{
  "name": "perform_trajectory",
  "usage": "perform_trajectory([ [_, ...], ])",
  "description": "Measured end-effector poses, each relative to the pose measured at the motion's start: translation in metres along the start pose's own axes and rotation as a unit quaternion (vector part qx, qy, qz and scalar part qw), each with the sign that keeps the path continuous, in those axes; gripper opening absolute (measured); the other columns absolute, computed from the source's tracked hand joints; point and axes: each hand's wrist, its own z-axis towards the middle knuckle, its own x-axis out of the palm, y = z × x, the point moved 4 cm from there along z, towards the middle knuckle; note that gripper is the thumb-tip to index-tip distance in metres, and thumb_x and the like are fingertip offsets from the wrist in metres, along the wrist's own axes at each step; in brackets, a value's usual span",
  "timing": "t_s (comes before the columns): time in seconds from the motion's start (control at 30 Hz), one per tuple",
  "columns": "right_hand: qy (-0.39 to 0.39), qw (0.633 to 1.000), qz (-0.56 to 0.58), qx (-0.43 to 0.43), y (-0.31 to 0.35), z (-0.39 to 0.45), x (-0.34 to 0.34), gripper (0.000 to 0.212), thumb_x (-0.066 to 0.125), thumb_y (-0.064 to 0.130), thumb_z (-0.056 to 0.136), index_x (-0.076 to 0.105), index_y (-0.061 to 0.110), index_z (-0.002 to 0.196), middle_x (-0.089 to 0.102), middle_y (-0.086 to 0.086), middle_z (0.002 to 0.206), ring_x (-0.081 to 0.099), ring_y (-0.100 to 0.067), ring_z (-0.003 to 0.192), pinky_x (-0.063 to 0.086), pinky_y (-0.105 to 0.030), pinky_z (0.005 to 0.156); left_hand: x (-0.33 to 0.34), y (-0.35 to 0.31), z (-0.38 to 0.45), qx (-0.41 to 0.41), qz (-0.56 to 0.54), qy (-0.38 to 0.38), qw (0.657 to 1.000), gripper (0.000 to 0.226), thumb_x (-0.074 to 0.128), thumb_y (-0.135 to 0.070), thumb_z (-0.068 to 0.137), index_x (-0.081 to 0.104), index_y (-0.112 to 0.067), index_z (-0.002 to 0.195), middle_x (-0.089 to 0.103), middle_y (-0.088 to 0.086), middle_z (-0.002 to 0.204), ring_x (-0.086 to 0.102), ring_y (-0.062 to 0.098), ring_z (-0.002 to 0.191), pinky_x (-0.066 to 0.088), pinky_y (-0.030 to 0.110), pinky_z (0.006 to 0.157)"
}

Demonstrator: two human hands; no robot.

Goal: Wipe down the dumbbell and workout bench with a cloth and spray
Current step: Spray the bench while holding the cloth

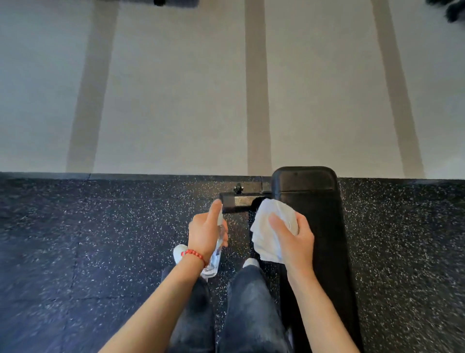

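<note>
Spray bottle [217,248] mostly hidden behind left hand [205,233], nozzle unreadable. Bench [324,252] cut off at bottom edge. 2 dark shapes clipped at top edge [173,2] and top-right corner [453,10], unidentifiable.

We see soft, even light with no hard shadows. The speckled floor [100,239] looks smeared and blurry near the left and right edges, and the pale stripes [256,88] lean outward because the wide lens bends things.

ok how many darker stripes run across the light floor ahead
3: a left stripe, a middle stripe that meets the mat edge just left of the bench, and a right stripe. More may lie outside the view.
</note>
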Motion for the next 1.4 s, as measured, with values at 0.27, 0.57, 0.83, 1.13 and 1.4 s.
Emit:
perform_trajectory([
  [0.27, 0.099, 0.991, -0.07, -0.06, 0.051, -0.023, 0.158, 0.03, 0.075, 0.025, 0.073, 0.059, 0.019, 0.097, 0.061, 0.01, 0.087, 0.055, 0.0, 0.076, 0.041, -0.002, 0.058, -0.148, -0.019, 0.033, -0.002, -0.094, -0.084, 0.992, 0.066, 0.04, -0.056, 0.087, 0.051, -0.016, 0.035, 0.047, 0.007, 0.038, 0.048, 0.022, 0.037, 0.044, 0.032, 0.053],
  [0.57, 0.253, 0.951, -0.148, -0.095, 0.087, -0.057, 0.316, 0.034, 0.068, 0.039, 0.06, 0.059, 0.024, 0.091, 0.065, 0.003, 0.088, 0.06, -0.015, 0.08, 0.048, -0.029, 0.073, -0.284, -0.009, 0.038, -0.037, -0.215, -0.242, 0.945, 0.069, 0.039, -0.06, 0.083, 0.051, -0.005, 0.043, 0.048, 0.009, 0.04, 0.046, 0.02, 0.037, 0.044, 0.029, 0.051],
  [0.83, 0.397, 0.88, -0.215, -0.146, 0.126, -0.08, 0.471, 0.036, 0.069, 0.038, 0.06, 0.06, 0.022, 0.091, 0.064, 0.006, 0.085, 0.06, -0.014, 0.078, 0.048, -0.029, 0.072, -0.382, -0.011, 0.052, -0.043, -0.293, -0.372, 0.88, 0.068, 0.038, -0.044, 0.096, 0.051, -0.002, 0.045, 0.046, 0.013, 0.043, 0.046, 0.02, 0.038, 0.042, 0.029, 0.05],
  [1.13, 0.515, 0.794, -0.27, -0.177, 0.171, -0.114, 0.619, 0.029, 0.076, 0.021, 0.074, 0.059, 0.016, 0.097, 0.061, 0.008, 0.083, 0.057, -0.009, 0.073, 0.044, -0.021, 0.065, -0.495, -0.039, 0.064, -0.045, -0.357, -0.484, 0.798, 0.07, 0.038, -0.049, 0.094, 0.053, -0.009, 0.039, 0.05, 0.012, 0.042, 0.048, 0.021, 0.039, 0.045, 0.03, 0.054],
  [1.4, 0.575, 0.735, -0.306, -0.187, 0.154, -0.196, 0.741, 0.022, 0.073, 0.017, 0.077, 0.058, 0.015, 0.093, 0.06, 0.005, 0.081, 0.056, -0.011, 0.071, 0.045, -0.024, 0.064, -0.614, -0.012, 0.06, -0.04, -0.414, -0.534, 0.736, 0.069, 0.039, -0.056, 0.086, 0.049, -0.011, 0.034, 0.048, 0.01, 0.039, 0.046, 0.021, 0.036, 0.041, 0.027, 0.049],
])
